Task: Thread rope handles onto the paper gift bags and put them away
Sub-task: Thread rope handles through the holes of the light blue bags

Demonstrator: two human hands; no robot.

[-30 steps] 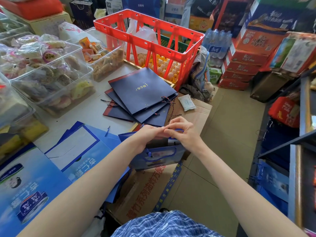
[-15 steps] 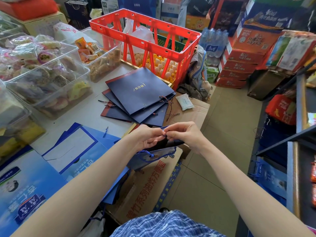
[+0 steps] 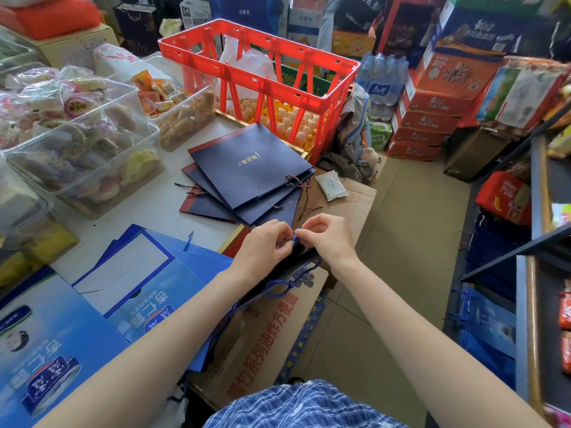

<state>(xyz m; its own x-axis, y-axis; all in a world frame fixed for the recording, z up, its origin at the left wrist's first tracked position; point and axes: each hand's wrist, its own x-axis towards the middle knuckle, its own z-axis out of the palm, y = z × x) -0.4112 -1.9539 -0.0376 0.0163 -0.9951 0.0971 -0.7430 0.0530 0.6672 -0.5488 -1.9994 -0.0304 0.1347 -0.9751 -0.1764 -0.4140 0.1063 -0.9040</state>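
Flat light-blue bags overhang the table's near edge; navy bags fan at its right corner. Bare floor lies right of the cardboard box. Left hand and right hand meet fingertip to fingertip, pinching a blue rope above the blue gift bag hanging beyond the table edge.

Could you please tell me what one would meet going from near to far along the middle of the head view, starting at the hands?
Left hand and right hand pinching the blue rope → stack of dark navy bags → eggs → red crate.
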